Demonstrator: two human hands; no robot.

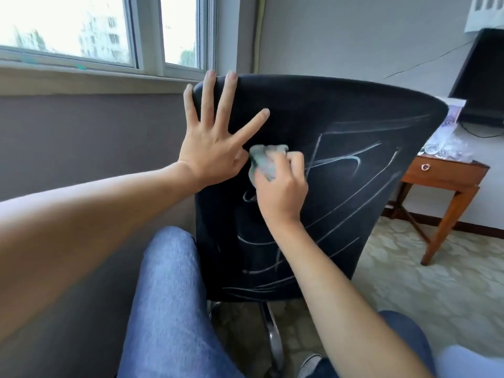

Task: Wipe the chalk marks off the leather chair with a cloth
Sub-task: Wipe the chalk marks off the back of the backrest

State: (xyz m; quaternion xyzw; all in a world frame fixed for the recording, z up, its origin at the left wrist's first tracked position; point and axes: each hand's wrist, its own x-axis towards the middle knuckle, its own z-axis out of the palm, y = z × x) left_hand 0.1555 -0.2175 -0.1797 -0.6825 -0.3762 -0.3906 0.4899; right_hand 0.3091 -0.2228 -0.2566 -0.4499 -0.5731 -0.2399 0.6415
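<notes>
The black leather chair [341,110] stands with its back toward me, filling the middle of the view. White chalk marks [351,162] streak across the right and lower part of the backrest. My left hand [210,143] lies flat with spread fingers against the chair's upper left edge. My right hand [281,186] grips a bunched pale green cloth [266,162] and presses it on the backrest just right of my left hand. The upper left part of the backrest shows no marks.
A wooden side table [447,178] with clutter on top stands right of the chair, a dark monitor [482,77] behind it. A window [81,31] and grey wall are at the left. My jeans-clad knees [169,296] are in front of the chair's metal base [272,331].
</notes>
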